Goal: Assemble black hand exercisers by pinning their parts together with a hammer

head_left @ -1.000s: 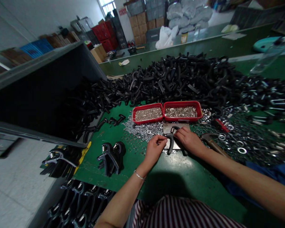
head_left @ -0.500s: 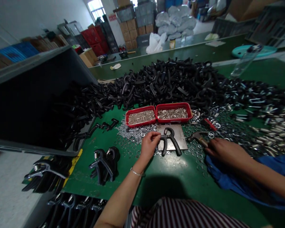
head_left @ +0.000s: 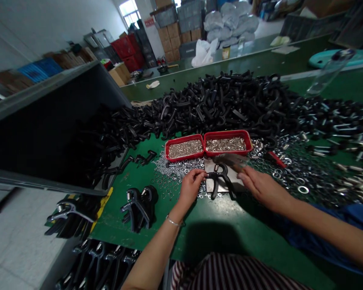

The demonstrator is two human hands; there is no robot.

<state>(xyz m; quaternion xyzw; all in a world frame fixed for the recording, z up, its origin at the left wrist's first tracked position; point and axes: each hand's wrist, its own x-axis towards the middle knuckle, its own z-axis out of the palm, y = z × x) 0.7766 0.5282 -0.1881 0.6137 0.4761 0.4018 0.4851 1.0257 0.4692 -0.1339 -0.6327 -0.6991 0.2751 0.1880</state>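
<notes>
My left hand (head_left: pixel 193 184) pinches the left side of a black hand grip (head_left: pixel 230 186) with a metal spring at its top. The hand grip lies on a square metal plate (head_left: pixel 210 186) on the green table. In my right hand (head_left: pixel 261 187) is a hammer (head_left: pixel 230 159), its head blurred by motion just above the hand grip. Two red trays (head_left: pixel 167 156) of small metal pins stand right behind the plate. Loose metal rings (head_left: pixel 169 186) are scattered on both sides of it.
Black handle parts (head_left: pixel 211 100) are heaped across the back. A large grey crate (head_left: pixel 63 133) lies on its side at the left. Finished-looking hand grips (head_left: pixel 139 207) stand at the left front. A blue cloth (head_left: pixel 320 241) and metal cylinders (head_left: pixel 353 177) are on the right.
My right hand has lifted the hammer from the right and brought it left over the hand grip. My left hand keeps its hold. The view has shifted slightly.
</notes>
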